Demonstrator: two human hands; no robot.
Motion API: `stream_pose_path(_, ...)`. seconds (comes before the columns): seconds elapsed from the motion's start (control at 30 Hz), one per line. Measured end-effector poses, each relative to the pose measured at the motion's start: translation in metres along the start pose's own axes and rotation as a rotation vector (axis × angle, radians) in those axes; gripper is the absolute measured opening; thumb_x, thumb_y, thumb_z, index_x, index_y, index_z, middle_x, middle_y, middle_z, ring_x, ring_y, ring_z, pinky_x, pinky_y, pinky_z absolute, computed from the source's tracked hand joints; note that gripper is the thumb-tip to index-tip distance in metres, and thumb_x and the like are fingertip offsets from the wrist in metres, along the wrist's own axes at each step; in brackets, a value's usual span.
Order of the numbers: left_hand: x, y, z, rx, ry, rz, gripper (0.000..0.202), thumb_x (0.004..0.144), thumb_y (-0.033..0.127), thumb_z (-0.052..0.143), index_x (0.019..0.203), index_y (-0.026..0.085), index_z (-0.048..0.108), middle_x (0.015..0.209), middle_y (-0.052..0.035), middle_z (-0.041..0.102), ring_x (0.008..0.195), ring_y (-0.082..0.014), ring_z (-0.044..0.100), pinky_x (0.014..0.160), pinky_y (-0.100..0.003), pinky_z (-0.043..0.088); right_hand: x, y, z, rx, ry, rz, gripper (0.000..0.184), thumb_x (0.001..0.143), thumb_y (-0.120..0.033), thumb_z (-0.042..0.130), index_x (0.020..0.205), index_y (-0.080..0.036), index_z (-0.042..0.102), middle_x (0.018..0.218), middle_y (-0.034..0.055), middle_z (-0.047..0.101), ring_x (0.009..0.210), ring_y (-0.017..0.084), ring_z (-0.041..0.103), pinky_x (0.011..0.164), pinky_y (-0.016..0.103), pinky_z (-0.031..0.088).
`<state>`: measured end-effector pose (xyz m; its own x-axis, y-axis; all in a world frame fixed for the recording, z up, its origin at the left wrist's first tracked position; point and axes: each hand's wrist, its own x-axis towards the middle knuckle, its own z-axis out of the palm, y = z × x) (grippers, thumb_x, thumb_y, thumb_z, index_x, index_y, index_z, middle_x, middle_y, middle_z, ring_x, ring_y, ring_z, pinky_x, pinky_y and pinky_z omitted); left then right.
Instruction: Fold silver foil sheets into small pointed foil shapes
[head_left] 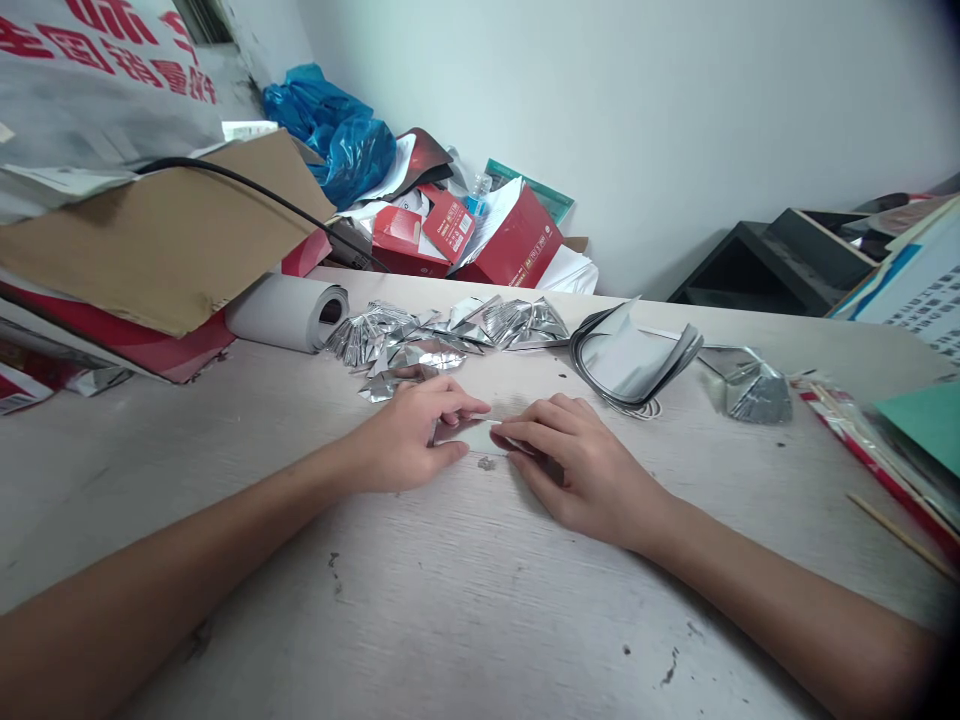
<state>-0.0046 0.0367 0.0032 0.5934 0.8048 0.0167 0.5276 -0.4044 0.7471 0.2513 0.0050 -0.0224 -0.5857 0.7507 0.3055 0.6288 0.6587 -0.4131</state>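
Observation:
A small sheet of pale paper [480, 436] lies low over the table between my hands, partly hidden by the fingers. My left hand [409, 435] holds its left end, thumb on the near edge and fingers along the far edge. At the other end, the fingers and thumb of my right hand [574, 455] are closed on the paper. Just beyond my left hand lies a heap of folded silver foil paper [420, 345]. A curled stack of silvery paper sheets [630, 360] rests past my right hand, with a folded foil piece [754, 390] to its right.
A grey paper roll [281, 312] lies at the left beside a cardboard sheet [172, 235] on piled things. Red boxes [517, 240] and a blue plastic bag [337, 130] are at the back. A thin wooden stick [900, 535] lies at the right on the table [435, 620].

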Motion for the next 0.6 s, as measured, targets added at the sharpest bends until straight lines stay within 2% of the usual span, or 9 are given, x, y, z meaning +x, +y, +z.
stream_pose_path(0.13, -0.001, 0.000, 0.005, -0.041, 0.004, -0.022, 0.048, 0.086, 0.011, 0.066, 0.133, 0.023, 0.066, 0.123, -0.0076, 0.058, 0.103, -0.0171, 0.061, 0.084, -0.033, 0.059, 0.002, 0.000, -0.001, 0.057, 0.001, 0.026, 0.033, 0.095, -0.022, 0.055, 0.126, -0.030, 0.066, 0.113, 0.0030, 0.067, 0.097, 0.014, 0.055, 0.088, 0.035, 0.044)
stream_pose_path(0.33, -0.005, -0.002, 0.005, 0.001, 0.094, 0.028, 0.050, 0.083, 0.010, 0.068, 0.131, 0.024, 0.068, 0.124, -0.0078, 0.052, 0.116, -0.0203, 0.058, 0.096, -0.037, 0.057, 0.003, 0.001, -0.002, 0.119, 0.064, 0.009, 0.036, 0.094, -0.022, 0.060, 0.129, -0.027, 0.065, 0.114, 0.0058, 0.064, 0.104, 0.014, 0.059, 0.093, 0.036, 0.053)
stream_pose_path(0.5, -0.007, -0.006, 0.012, 0.022, 0.199, 0.136, 0.035, 0.087, 0.010, 0.065, 0.119, 0.022, 0.070, 0.111, -0.0046, 0.056, 0.087, -0.0119, 0.063, 0.079, -0.031, 0.056, 0.001, 0.002, 0.001, 0.201, 0.151, -0.062, 0.042, 0.093, -0.015, 0.060, 0.133, -0.028, 0.063, 0.112, 0.0059, 0.058, 0.101, 0.011, 0.061, 0.087, 0.029, 0.059)
stream_pose_path(0.6, -0.009, -0.008, 0.015, 0.158, 0.262, 0.270, 0.031, 0.089, 0.008, 0.062, 0.116, 0.021, 0.070, 0.100, -0.0023, 0.062, 0.088, -0.0141, 0.064, 0.084, -0.035, 0.049, 0.000, 0.002, 0.002, 0.220, 0.161, -0.086, 0.047, 0.093, -0.011, 0.058, 0.137, -0.029, 0.060, 0.108, 0.0049, 0.057, 0.094, 0.009, 0.061, 0.085, 0.028, 0.060)
